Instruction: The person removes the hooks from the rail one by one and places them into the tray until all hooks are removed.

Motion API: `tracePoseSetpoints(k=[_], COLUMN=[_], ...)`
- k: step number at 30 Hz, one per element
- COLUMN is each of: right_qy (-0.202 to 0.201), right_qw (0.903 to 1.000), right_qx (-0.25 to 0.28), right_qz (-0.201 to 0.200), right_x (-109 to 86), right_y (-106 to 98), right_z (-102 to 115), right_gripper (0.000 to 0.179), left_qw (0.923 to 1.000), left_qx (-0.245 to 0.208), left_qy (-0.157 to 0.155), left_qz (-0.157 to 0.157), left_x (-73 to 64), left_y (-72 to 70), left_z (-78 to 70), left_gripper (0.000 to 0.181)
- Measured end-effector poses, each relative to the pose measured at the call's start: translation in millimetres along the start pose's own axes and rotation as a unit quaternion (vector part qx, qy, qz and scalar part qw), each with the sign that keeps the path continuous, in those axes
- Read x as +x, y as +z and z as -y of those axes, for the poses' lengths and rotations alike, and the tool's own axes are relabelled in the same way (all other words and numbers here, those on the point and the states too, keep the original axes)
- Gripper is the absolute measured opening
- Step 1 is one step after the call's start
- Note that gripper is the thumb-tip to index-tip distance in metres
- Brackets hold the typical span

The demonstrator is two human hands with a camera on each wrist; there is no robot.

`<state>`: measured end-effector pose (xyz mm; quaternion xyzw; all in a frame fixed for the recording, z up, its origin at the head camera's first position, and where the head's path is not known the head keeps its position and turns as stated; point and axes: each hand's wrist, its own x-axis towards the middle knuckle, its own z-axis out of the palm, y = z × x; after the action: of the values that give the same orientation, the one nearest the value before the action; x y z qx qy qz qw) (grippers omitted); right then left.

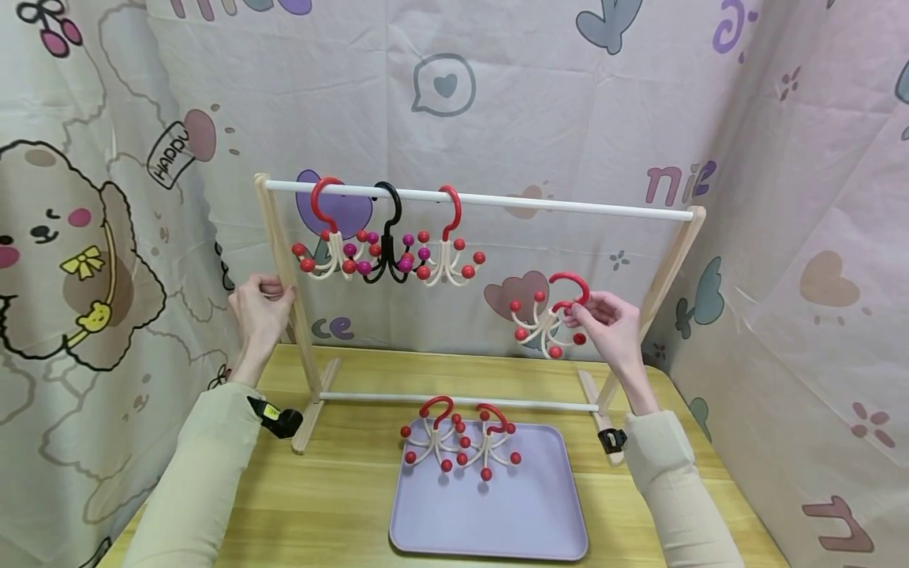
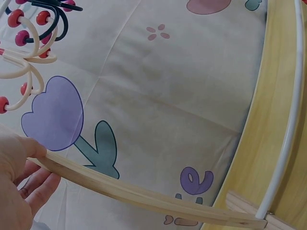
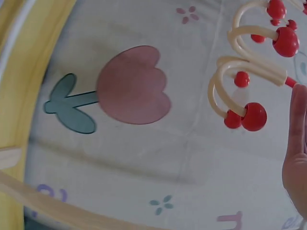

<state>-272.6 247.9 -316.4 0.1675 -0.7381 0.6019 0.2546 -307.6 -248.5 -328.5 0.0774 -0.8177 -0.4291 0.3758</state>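
My left hand [image 1: 261, 312] grips the left wooden post [image 2: 120, 186] of a small rack, thumb on one side and fingers on the other. With its fingertips my right hand [image 1: 607, 325] pinches the red hook of a cream multi-arm hanger [image 1: 547, 322] tipped with red balls. That hanger is tilted in the air, below the rack's white top rail [image 1: 568, 205] and near the right post [image 1: 667, 272]. From the rail's left half hang a red-hooked hanger [image 1: 335, 256], a black hanger [image 1: 387, 252] with magenta balls, and another red-hooked hanger [image 1: 445, 256].
A lilac tray [image 1: 490, 521] lies on the wooden table [image 1: 305, 505] before the rack. Two more red-hooked hangers, one on the left [image 1: 435, 439] and one on the right [image 1: 488, 442], lie at its back edge. A white lower bar [image 1: 461, 401] joins the rack's feet. Printed cloth [image 1: 511, 118] surrounds the table.
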Motion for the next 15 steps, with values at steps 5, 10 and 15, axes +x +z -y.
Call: tracePoseSetpoints(k=[5, 10, 15], right_qy=[0.014, 0.025, 0.037], right_qw=[0.9992, 0.9973, 0.9940], right_qx=[0.008, 0.010, 0.010], right_qz=[0.037, 0.068, 0.102], right_x=[-13.5, -27.5, -43.6], right_y=[-6, -11, -17], right_z=[-15, -30, -46], right_gripper=[0.021, 0.020, 0.019], left_qw=[1.0000, 1.0000, 1.0000], left_qx=[0.004, 0.004, 0.007], left_qy=[-0.001, -0.001, 0.001], left_qz=[0.001, 0.000, 0.000], left_x=[0.3, 0.4, 0.6], left_y=[-0.2, -0.3, -0.5], left_z=[1.3, 1.7, 1.2], left_gripper=[0.025, 0.025, 0.025])
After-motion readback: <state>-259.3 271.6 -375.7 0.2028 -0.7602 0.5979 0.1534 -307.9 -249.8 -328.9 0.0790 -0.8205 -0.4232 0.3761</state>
